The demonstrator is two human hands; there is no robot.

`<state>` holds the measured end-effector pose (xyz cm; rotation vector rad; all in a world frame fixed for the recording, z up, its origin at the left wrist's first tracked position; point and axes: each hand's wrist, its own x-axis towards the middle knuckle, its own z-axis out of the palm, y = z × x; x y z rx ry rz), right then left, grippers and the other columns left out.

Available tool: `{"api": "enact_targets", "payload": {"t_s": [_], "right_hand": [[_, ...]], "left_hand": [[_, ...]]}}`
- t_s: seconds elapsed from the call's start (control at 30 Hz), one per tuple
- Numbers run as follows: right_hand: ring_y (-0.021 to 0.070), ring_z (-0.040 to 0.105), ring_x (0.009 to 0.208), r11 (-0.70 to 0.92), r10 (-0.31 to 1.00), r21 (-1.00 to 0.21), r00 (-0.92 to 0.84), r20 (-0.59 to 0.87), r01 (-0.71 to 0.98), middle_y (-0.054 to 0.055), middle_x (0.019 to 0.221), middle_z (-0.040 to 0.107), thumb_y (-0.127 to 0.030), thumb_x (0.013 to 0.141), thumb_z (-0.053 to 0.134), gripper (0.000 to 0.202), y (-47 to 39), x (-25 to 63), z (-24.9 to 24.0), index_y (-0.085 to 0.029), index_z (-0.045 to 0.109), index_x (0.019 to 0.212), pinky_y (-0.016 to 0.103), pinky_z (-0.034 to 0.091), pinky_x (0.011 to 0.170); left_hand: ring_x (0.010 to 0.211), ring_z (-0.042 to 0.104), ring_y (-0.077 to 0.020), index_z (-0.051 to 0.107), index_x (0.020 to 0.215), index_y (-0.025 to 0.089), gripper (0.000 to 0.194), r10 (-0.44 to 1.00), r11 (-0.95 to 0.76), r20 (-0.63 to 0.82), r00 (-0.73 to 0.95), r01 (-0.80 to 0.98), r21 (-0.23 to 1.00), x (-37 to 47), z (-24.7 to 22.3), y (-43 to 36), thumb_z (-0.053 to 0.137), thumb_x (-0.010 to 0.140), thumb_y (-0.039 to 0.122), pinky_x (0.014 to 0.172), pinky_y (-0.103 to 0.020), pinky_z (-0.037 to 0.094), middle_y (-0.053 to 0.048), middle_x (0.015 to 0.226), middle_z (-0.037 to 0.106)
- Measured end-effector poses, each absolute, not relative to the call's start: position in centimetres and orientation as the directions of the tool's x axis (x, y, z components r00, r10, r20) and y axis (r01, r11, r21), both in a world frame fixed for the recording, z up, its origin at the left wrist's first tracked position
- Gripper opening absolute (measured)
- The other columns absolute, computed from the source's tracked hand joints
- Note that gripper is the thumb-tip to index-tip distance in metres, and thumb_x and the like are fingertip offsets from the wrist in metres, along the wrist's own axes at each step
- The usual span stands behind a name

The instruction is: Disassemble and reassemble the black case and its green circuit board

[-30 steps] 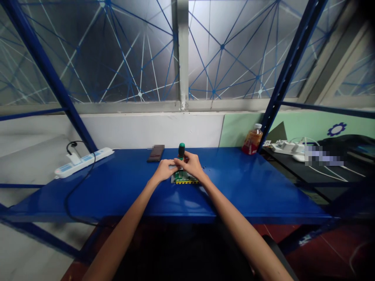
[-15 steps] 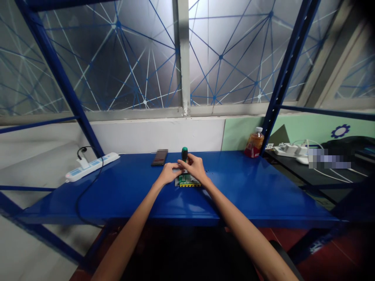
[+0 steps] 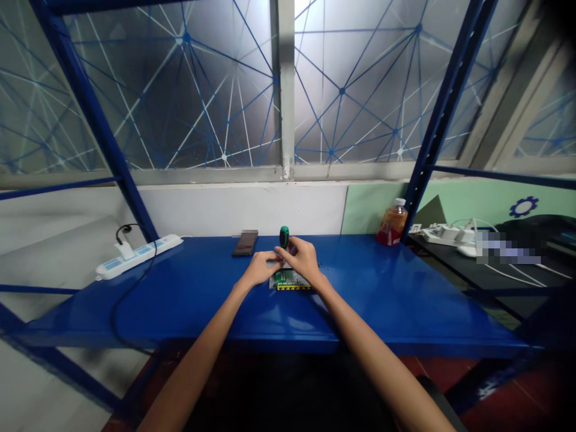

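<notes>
A screwdriver with a green and black handle (image 3: 284,237) stands upright over a green circuit board (image 3: 284,278). The board has a row of yellow ports along its near edge. My right hand (image 3: 303,259) is closed around the lower handle, thumb in front and fingers behind. My left hand (image 3: 258,268) is closed beside the screwdriver's shaft, its fingertips meeting over the board. What those fingertips pinch is hidden, as is the screwdriver's tip. Several tiny dark pieces (image 3: 320,264) lie just right of my right hand.
The board lies on a blue table (image 3: 189,300). Behind my left hand is a dark phone (image 3: 245,243). A white power strip (image 3: 139,256) with a black cable (image 3: 130,294) lies at left. A bottle of reddish drink (image 3: 392,223) stands at back right, near a blue post.
The view has shifted slightly. Both hands stay at the screwdriver over the board, with hardly any visible movement.
</notes>
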<state>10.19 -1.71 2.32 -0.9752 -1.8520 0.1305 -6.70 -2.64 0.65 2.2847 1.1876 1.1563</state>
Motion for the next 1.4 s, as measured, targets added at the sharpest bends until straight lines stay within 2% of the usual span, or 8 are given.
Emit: {"api": "enact_targets", "payload": {"t_s": [0.07,0.23,0.37,0.53,0.77,1.03,1.23,1.4], "right_hand": [[0.0134,0.055,0.059,0.666,0.682,-0.499,-0.183,0.708,0.554,0.002,0.067,0.063,-0.051,0.086,0.057,0.034,-1.76,10.13,2.37,-0.020,0.054,0.071,0.023,0.034,0.058],[0.0139,0.057,0.059,0.659,0.709,-0.553,-0.175,0.683,0.510,0.001,0.074,0.066,-0.053,0.084,0.059,0.033,-1.83,9.95,2.42,-0.021,0.058,0.094,0.022,0.036,0.057],[0.0140,0.054,0.056,0.646,0.717,-0.551,-0.170,0.676,0.528,0.002,0.065,0.062,-0.055,0.083,0.059,0.035,-1.85,9.97,2.47,-0.020,0.057,0.084,0.023,0.034,0.055],[0.0116,0.048,0.053,0.674,0.710,-0.556,-0.216,0.670,0.486,0.000,0.062,0.058,-0.057,0.085,0.055,0.039,-1.84,10.02,2.45,-0.019,0.056,0.077,0.023,0.032,0.054],[0.0116,0.049,0.055,0.673,0.719,-0.589,-0.207,0.664,0.447,-0.001,0.063,0.058,-0.054,0.084,0.058,0.038,-1.51,10.04,2.14,-0.016,0.064,0.089,0.023,0.035,0.056],[0.0111,0.049,0.058,0.671,0.734,-0.645,-0.206,0.647,0.365,0.001,0.072,0.063,-0.058,0.083,0.058,0.043,-1.55,10.03,2.15,-0.016,0.066,0.094,0.023,0.036,0.056],[0.0114,0.049,0.058,0.669,0.735,-0.644,-0.201,0.648,0.371,0.001,0.066,0.062,-0.059,0.086,0.053,0.045,-1.62,9.86,1.99,-0.016,0.068,0.087,0.023,0.036,0.057],[0.0110,0.049,0.057,0.669,0.732,-0.645,-0.174,0.659,0.370,0.001,0.067,0.063,-0.059,0.086,0.053,0.046,-1.84,9.76,2.20,-0.016,0.068,0.086,0.023,0.036,0.057]], "left_hand": [[0.093,0.070,-0.0236,0.076,0.092,0.016,0.019,0.782,-0.620,0.512,0.355,0.524,0.584,-6.72,0.65,-2.61,0.061,0.083,0.022,0.087,-0.033,0.050,-0.008,0.098,0.076],[0.091,0.070,-0.0246,0.077,0.088,0.016,0.017,0.807,-0.584,0.498,0.318,0.554,0.593,-6.80,0.55,-2.44,0.064,0.081,0.023,0.085,-0.032,0.051,-0.007,0.094,0.076],[0.091,0.071,-0.0246,0.077,0.089,0.016,0.018,0.815,-0.572,0.495,0.299,0.548,0.610,-6.72,0.53,-2.46,0.068,0.080,0.029,0.084,-0.032,0.052,-0.008,0.094,0.076],[0.091,0.071,-0.0249,0.077,0.091,0.015,0.019,0.819,-0.565,0.496,0.290,0.564,0.603,-6.54,0.73,-2.80,0.068,0.080,0.028,0.084,-0.033,0.052,-0.008,0.095,0.076],[0.089,0.070,-0.0242,0.077,0.091,0.015,0.017,0.778,-0.621,0.532,0.334,0.536,0.572,-6.44,1.09,-3.04,0.064,0.080,0.019,0.083,-0.032,0.052,-0.007,0.095,0.076],[0.090,0.070,-0.0239,0.077,0.090,0.016,0.017,0.819,-0.566,0.500,0.280,0.534,0.628,-6.45,1.13,-3.03,0.068,0.077,0.020,0.084,-0.032,0.052,-0.008,0.096,0.076],[0.092,0.070,-0.0225,0.078,0.092,0.018,0.018,0.810,-0.586,0.456,0.369,0.533,0.611,-6.74,1.06,-2.86,0.064,0.081,0.022,0.086,-0.033,0.051,-0.006,0.094,0.076],[0.089,0.070,-0.0226,0.078,0.087,0.019,0.014,0.824,-0.563,0.464,0.325,0.553,0.614,-6.88,0.93,-2.68,0.068,0.079,0.024,0.086,-0.033,0.051,-0.006,0.091,0.077]]}}
